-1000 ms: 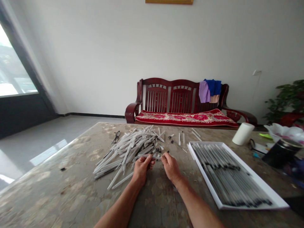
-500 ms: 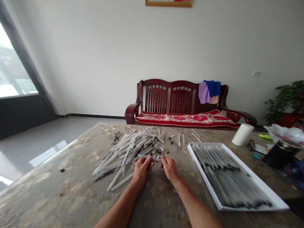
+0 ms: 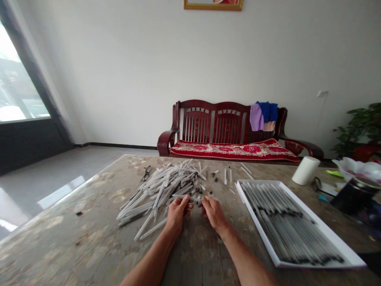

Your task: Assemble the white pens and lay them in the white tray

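White tube stays in the left hand as the right hand eases back from its end

Farthest left of the white tray, a small black scrap lies on the bench. Nearer the tray come the dark-framed eyeglasses, then a loose pile of pale and dark-ended tubes.

The left hand is at the pile's near right edge, left of the tray, its grip pinched around the white tube. That tube sits between the pile and the tray, its long axis running mostly crosswise: one end reaches past the left thumb over the pile, the other points at the right hand and, beyond it, the tray.

A second ago the right fingertips were on the tube's tray-side end; now they are curled just beside it. Whether this grip touches the tube or pinches something small, I cannot tell. My reading is that the left hand carries the tube, with the right working around that end. Pile and tray show no clear change.

Beyond the hands, small black pieces and two short white tubes lie left of the tray's far corner. Inside the tray, dark-ended tubes fill two rows. Past its right side stand a white roll and a leaning black cup.
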{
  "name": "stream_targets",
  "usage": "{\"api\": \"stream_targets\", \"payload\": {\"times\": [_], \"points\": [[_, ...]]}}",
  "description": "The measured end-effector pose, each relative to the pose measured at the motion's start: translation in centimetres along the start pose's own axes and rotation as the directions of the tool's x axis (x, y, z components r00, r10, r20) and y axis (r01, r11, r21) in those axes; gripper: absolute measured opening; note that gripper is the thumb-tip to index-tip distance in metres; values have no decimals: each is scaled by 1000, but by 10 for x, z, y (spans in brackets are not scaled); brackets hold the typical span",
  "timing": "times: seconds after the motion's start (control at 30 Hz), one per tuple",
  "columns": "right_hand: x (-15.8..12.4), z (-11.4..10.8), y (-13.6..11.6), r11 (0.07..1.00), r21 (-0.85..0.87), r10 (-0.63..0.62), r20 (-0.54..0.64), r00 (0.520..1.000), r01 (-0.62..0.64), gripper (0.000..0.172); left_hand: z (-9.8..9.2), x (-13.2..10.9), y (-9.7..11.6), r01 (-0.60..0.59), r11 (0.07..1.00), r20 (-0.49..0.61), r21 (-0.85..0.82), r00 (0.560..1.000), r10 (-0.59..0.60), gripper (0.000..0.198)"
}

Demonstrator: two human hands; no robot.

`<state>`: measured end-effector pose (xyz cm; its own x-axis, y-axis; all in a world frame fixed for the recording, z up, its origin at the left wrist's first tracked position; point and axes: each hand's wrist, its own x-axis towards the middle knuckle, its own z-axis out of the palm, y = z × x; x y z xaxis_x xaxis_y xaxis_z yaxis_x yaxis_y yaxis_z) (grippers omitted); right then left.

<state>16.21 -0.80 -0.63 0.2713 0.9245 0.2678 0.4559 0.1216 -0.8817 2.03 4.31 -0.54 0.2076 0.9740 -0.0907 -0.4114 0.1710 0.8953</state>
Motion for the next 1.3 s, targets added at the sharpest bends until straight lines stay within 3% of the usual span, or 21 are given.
{"api": "stream_targets", "payload": {"times": [0.1,0.27,0.47,0.6,0.7,0.77,0.83,0.93,1.07,1.2,1.3], "points": [[1,-1,0,995,-73,-79,-76,994,73,40,1,-1,1,2,1000,3,12,1000,-2,44],[1,2,-1,996,54,67,-35,997,-65,54,2,-3,2,-10,1000,10,21,1000,10,45],[1,1,-4,995,-67,-85,-85,993,80,42,1,-2,0,-11,1000,8,3,1000,11,44],[3,5,-2,999,8,33,-61,998,-33,50,0,-2,-2,-19,1000,32,17,999,18,43],[5,6,1,999,8,48,-140,989,-47,51,0,-3,-4,-49,982,36,184,998,43,37],[5,3,1,997,-82,-13,-259,966,-8,50,0,-5,-4,-151,929,39,338,988,146,28],[3,1,-1,978,-203,-110,-314,943,46,48,0,-8,-4,-305,839,39,450,946,323,16],[-5,0,-6,934,-305,-257,-213,943,185,45,-1,-13,-3,-469,677,99,566,855,509,30],[-12,0,-9,913,-242,-346,-40,937,327,43,-3,-16,-1,-522,527,231,670,822,521,11],[6,-8,-2,962,-250,-146,-138,980,109,38,-4,-12,0,-522,563,152,641,805,573,15],[30,-14,2,880,-472,-39,-173,984,-48,22,-3,-9,-1,-430,715,28,552,866,499,27]]}}
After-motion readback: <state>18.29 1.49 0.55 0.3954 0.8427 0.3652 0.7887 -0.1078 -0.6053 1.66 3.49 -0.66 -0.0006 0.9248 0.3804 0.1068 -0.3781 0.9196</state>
